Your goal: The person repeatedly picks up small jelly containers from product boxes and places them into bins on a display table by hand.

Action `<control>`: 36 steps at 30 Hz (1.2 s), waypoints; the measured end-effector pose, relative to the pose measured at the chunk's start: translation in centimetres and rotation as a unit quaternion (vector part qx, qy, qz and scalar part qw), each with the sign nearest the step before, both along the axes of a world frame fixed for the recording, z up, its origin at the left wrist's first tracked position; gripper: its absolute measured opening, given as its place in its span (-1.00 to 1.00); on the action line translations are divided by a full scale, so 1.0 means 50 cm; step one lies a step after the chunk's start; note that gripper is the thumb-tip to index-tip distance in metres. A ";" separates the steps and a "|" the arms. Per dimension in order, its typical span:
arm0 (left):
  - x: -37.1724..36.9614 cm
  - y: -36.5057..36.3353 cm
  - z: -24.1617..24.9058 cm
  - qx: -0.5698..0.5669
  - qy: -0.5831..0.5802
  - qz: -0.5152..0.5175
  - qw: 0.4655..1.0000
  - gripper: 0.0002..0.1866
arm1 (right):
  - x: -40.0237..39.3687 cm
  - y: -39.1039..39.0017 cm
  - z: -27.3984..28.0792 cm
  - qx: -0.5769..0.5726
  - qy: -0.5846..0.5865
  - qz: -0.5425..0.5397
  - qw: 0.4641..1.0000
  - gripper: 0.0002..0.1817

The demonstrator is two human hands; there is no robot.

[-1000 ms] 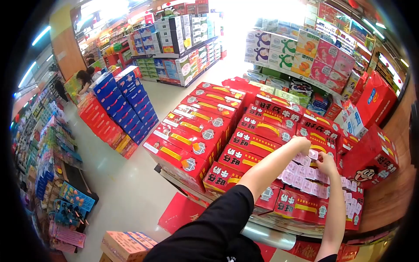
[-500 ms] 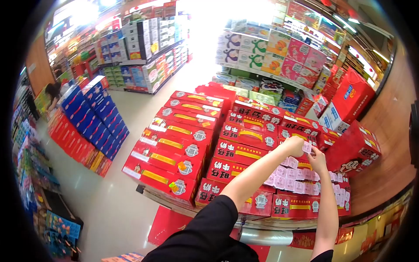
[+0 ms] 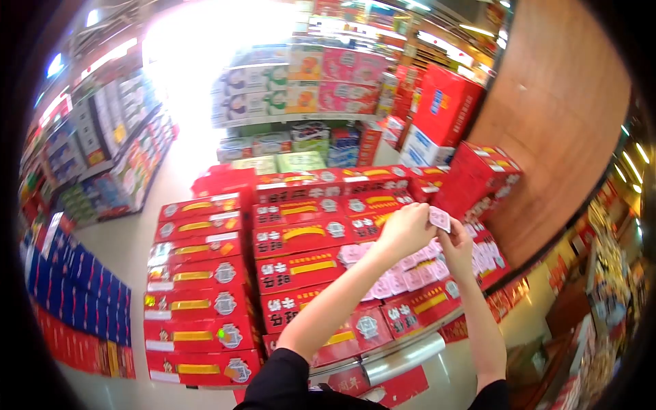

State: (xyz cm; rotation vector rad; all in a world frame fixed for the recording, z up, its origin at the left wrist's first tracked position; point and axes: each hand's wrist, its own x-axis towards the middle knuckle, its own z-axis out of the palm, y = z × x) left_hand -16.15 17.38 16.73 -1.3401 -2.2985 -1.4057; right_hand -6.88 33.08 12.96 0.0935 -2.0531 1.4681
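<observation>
A small square pink-and-white pack (image 3: 439,219) is pinched between my two hands, over the red carton display. My left hand (image 3: 408,231) has its fingers closed on the pack's left edge. From below and to the right, my right hand (image 3: 456,244) grips its lower edge. Beneath my forearms, several similar pink packs (image 3: 413,278) lie in rows on top of red milk cartons (image 3: 301,263) with yellow handles. More pink packs (image 3: 486,254) lie to the right of my right hand. My left forearm covers part of the rows.
Another block of red cartons (image 3: 195,301) stands at the left across a narrow gap. Blue boxes (image 3: 82,287) are stacked further left. A tall red box (image 3: 478,181) and a brown wooden panel (image 3: 560,116) border the right side. Shelved cartons (image 3: 301,89) stand behind.
My view has turned to the right, so the displays sit further left in the picture. Both hands still hold the pink pack, raised above the cartons.
</observation>
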 end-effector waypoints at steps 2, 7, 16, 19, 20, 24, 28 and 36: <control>0.036 -0.020 0.023 -0.014 0.007 -0.051 0.999 -0.71 | 0.059 -0.017 0.001 -0.008 0.008 -0.009 1.000 -0.66; 0.166 -0.061 0.088 -0.021 -0.051 -0.209 0.976 -0.66 | 0.242 -0.068 0.023 -0.018 0.056 -0.096 0.994 -0.65; 0.488 -0.092 0.149 -0.031 -0.021 -0.354 0.934 -0.63 | 0.608 -0.155 0.079 0.000 0.170 -0.133 0.976 -0.53; 0.605 -0.096 0.136 -0.040 -0.056 -0.420 0.905 -0.60 | 0.758 -0.175 0.071 0.073 0.146 -0.172 0.972 -0.55; 0.644 -0.095 0.123 -0.043 -0.087 -0.443 0.891 -0.60 | 0.808 -0.188 0.068 0.083 0.146 -0.176 0.970 -0.54; 0.807 -0.105 0.049 -0.092 -0.143 -0.494 0.853 -0.56 | 1.011 -0.258 0.019 0.081 0.108 -0.247 0.960 -0.54; 0.963 -0.123 -0.066 -0.139 -0.221 -0.540 0.800 -0.49 | 1.178 -0.363 -0.068 -0.024 0.033 -0.340 0.940 -0.55; 1.259 -0.168 -0.232 -0.221 -0.230 -0.698 0.641 -0.47 | 1.452 -0.582 -0.251 -0.176 0.031 -0.518 0.837 -0.54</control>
